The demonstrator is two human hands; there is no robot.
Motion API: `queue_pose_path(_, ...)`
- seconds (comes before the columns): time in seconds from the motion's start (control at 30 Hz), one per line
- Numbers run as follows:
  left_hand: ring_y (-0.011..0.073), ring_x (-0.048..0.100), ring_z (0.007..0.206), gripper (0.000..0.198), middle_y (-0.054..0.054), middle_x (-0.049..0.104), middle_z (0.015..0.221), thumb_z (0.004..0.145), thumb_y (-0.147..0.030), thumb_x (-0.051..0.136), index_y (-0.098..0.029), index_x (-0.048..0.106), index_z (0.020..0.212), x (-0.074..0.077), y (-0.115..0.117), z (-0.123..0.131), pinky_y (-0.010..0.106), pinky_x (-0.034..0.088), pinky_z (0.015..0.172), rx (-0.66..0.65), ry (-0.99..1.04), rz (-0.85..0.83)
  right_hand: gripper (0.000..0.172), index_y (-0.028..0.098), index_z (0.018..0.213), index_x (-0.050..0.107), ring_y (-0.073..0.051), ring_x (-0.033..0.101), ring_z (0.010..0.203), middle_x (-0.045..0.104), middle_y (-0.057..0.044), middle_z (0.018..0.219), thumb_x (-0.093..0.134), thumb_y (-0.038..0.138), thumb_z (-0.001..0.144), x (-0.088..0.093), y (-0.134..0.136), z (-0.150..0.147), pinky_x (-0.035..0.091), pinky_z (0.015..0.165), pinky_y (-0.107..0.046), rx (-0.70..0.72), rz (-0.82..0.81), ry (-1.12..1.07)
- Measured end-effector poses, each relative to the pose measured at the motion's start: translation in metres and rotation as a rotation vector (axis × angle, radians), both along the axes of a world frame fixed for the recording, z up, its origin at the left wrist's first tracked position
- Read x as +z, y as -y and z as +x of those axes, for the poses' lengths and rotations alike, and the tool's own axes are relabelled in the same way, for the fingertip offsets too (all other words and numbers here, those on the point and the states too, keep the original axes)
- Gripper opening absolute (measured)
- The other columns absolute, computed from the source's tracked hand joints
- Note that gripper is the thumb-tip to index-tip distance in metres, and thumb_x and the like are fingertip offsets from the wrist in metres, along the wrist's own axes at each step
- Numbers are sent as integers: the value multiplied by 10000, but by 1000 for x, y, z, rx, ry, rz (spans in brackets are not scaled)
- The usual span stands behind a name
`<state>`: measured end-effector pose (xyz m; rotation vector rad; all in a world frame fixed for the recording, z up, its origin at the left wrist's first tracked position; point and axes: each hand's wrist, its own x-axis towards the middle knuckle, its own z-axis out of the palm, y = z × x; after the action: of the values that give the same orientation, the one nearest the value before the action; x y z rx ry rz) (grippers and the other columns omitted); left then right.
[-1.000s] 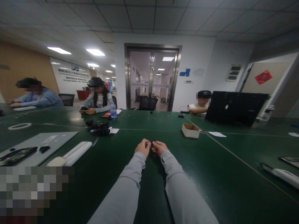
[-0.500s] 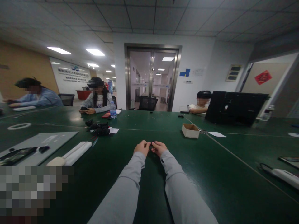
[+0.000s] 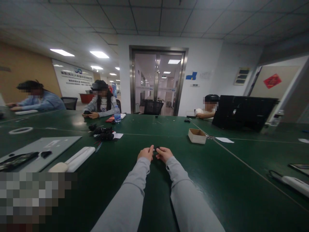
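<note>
My left hand (image 3: 145, 154) and my right hand (image 3: 165, 155) are held close together over the green table (image 3: 116, 199), both in grey sleeves. A small black object (image 3: 157, 148), too small to identify, is pinched in the fingertips of my right hand. The left fingers are pressed together at its left side, with the thumb pointing up. A tiny light spot shows between the two hands. Whether the left fingers grip a part of the black object is unclear.
An open cardboard box (image 3: 197, 136) stands ahead to the right, near a black monitor (image 3: 245, 112). Black gear (image 3: 102, 132), a water bottle (image 3: 117, 114), a white case (image 3: 80, 158) and a grey board (image 3: 60, 146) lie leftward. Several people sit around the table.
My left fingertips have drawn slightly left and the thumb has risen. More of the black object now shows at my right fingertips.
</note>
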<state>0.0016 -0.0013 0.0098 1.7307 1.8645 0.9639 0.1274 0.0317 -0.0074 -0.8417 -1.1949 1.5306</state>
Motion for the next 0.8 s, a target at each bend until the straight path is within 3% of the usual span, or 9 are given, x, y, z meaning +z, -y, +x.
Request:
queue_pose_path(0.2,135,570,571,592,18,611,520,763,-574,155,-207,609,664,4,4,3,222,360,524,10,-7,8,78,100,660,561,-81,501,358,548,-9,434,622,145,644,4,3,-1,397,332,-161,-28,-39,-15)
queue_pose_path(0.4,131,571,587,548,4,618,567,780,-547,149,-223,586,717,-5,-1,3,217,369,530,17,34,-1,65,102,645,549,-80,500,358,551,-14,445,607,128,657,6,3,-1,393,323,-157,-41,-61,-29)
queue_pose_path(0.6,132,556,654,370,5,623,766,774,-505,275,-244,538,776,-10,-3,4,222,366,542,11,-46,79,57,99,657,537,-77,494,349,543,-5,447,593,104,663,7,2,-1,392,317,-159,-70,-94,-68)
queue_pose_path(0.8,102,532,685,151,-9,591,780,746,-345,437,-218,505,793,-13,-8,6,206,390,612,-12,69,157,78,99,634,519,-74,488,343,522,1,428,588,98,670,7,2,-1,394,314,-159,-90,-101,-76)
